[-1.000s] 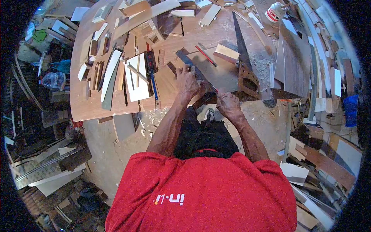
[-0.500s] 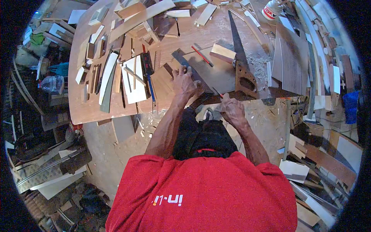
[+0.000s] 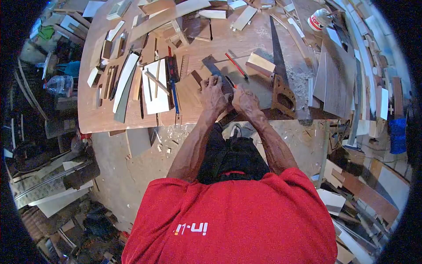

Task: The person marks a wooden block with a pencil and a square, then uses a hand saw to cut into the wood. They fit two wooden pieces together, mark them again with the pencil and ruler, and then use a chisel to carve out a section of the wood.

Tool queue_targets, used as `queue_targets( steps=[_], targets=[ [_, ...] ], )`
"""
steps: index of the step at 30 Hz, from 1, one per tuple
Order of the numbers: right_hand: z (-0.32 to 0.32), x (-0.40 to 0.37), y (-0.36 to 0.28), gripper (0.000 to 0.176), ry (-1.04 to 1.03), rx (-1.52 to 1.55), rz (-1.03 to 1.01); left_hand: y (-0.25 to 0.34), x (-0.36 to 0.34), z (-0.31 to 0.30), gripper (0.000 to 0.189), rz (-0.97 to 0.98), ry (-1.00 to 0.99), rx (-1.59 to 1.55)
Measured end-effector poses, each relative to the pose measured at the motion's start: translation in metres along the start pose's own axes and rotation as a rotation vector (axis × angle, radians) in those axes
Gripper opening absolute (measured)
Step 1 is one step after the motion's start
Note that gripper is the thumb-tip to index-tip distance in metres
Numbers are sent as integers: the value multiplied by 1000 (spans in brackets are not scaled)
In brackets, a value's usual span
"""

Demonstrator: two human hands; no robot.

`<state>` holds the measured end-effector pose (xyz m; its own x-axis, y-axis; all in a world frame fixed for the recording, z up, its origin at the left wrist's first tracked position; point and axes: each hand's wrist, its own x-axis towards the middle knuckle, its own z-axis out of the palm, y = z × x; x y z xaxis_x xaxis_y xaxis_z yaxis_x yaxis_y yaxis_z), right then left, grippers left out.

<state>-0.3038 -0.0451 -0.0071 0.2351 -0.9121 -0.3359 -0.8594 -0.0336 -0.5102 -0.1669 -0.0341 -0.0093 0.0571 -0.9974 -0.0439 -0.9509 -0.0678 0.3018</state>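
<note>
My left hand [image 3: 213,96] presses down on a long dark strip [image 3: 210,64] that lies slantwise over a thin flat board [image 3: 259,90] near the table's front edge. Close beside it, my right hand [image 3: 246,102] grips a slim knife [image 3: 230,82]; its dark blade points up and left along the strip, and most of the handle is hidden in my fingers. A red pencil [image 3: 236,66] rests on the board just beyond my hands. To its right are a small wood block [image 3: 261,64] and a handsaw [image 3: 283,97] with a wooden handle.
Wood offcuts [image 3: 154,83] and strips crowd the left and back of the table [image 3: 101,121]. A blue-handled tool [image 3: 175,97] lies left of my hands. Sawdust surrounds the saw. A white glue bottle [image 3: 318,20] and leaning panels [image 3: 336,79] stand right.
My right hand has moved up and left with the knife, from the table's edge to beside my left hand. The left hand stays on the strip. The view has shifted slightly.
</note>
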Motion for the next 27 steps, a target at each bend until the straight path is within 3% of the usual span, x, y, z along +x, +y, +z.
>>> queue_targets(
  steps=[2,23,27],
  targets=[
    [1,1,-1,28,22,-24,-8,0,2,-2,62,-17,-72,-4],
    [3,11,-10,34,37,-205,-87,-2,6,2,65,-19,-89,14],
    [6,8,-5,29,66,-158,-86,2,6,-7,63,-33,-109,57]
  ],
)
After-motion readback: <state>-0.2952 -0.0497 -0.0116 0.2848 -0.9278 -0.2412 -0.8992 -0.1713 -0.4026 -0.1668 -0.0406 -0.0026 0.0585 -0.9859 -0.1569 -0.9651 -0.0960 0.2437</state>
